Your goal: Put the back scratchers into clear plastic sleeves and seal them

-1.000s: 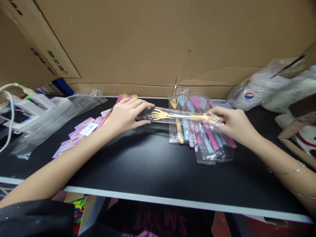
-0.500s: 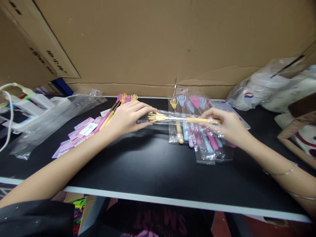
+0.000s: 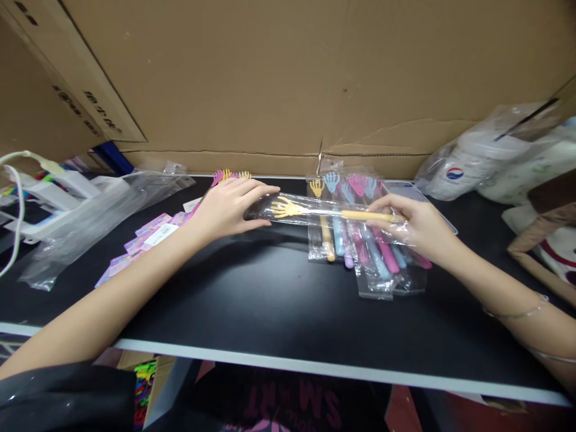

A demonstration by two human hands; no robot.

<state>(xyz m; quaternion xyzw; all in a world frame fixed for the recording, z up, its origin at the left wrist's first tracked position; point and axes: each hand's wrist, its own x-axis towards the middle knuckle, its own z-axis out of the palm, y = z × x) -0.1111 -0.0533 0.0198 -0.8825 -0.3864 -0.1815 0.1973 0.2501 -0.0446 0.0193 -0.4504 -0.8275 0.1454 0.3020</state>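
A yellow hand-shaped back scratcher (image 3: 360,215) in a clear plastic sleeve (image 3: 317,211) is stretched level between my hands above the black surface. My right hand (image 3: 407,222) grips its handle end through the film, thumb and fingers closed round it. At the claw end, the sleeve's left tip runs into my left hand (image 3: 229,209), whose thumb and forefinger lie either side of it; the inner fingers are hidden. Beneath and behind the right side lie several bagged back scratchers (image 3: 357,240) in yellow, blue and pink. Unbagged ones (image 3: 231,174) show partly behind my left hand.
Purple-pink cards (image 3: 130,251) with a white label lie by my left forearm. Empty plastic sleeves (image 3: 81,231) and a white rack (image 3: 67,198) are at far left. A phone (image 3: 407,191), a bagged lidded cup (image 3: 468,165) and a cardboard wall (image 3: 288,78) bound the back and right.
The sleeve has flattened and turned so the claw faces up more fully. My left hand has shifted slightly left, and my right hand has moved a little right.
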